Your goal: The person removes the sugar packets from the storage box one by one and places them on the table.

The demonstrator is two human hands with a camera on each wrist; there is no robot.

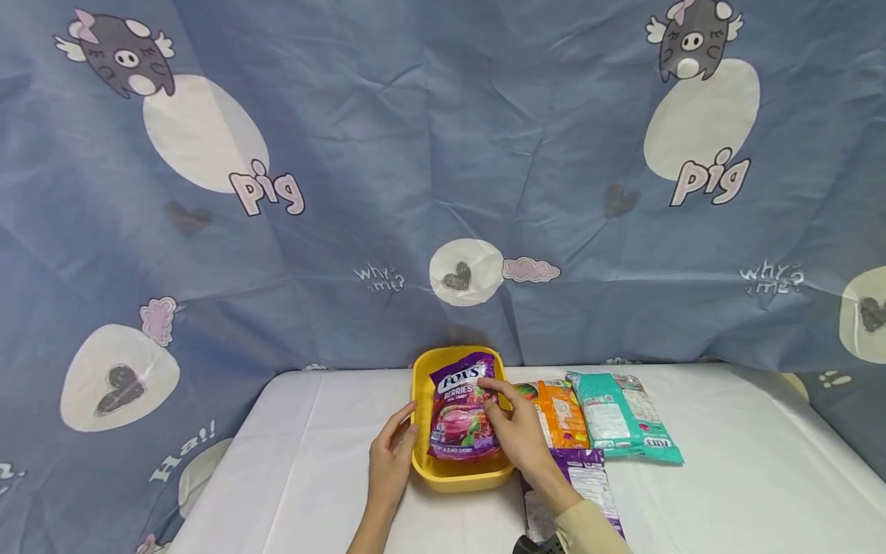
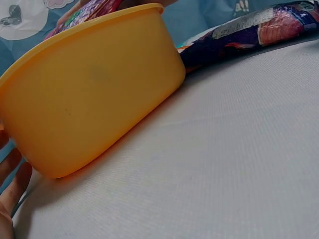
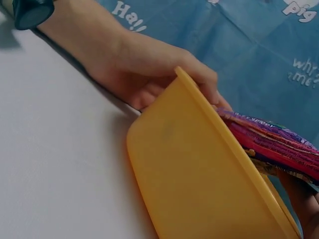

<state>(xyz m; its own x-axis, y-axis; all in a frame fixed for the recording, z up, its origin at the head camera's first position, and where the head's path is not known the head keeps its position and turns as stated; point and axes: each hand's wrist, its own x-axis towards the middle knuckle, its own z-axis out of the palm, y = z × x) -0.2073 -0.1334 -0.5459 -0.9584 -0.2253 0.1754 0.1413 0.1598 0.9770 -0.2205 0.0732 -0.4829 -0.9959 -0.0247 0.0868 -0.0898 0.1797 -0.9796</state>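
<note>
A purple candy bag (image 1: 455, 423), lettered FOX'S and Berries, lies tilted in a yellow plastic basket (image 1: 457, 485). My right hand (image 1: 521, 435) pinches the bag along its right side. In the right wrist view, fingers (image 3: 299, 201) show beneath the bag (image 3: 274, 139). My left hand (image 1: 389, 465) rests against the basket's left wall, its fingertips right at the rim. Several fingers (image 2: 15, 184) stand spread beside the basket wall (image 2: 94, 94) in the left wrist view.
Right of the basket lie an orange candy bag (image 1: 564, 415), a teal candy bag (image 1: 612, 415) and another purple bag (image 1: 591, 485), partly beneath my right forearm. A white cloth (image 1: 311, 454) covers the table, and a blue curtain printed with pigs (image 1: 346, 192) hangs behind it.
</note>
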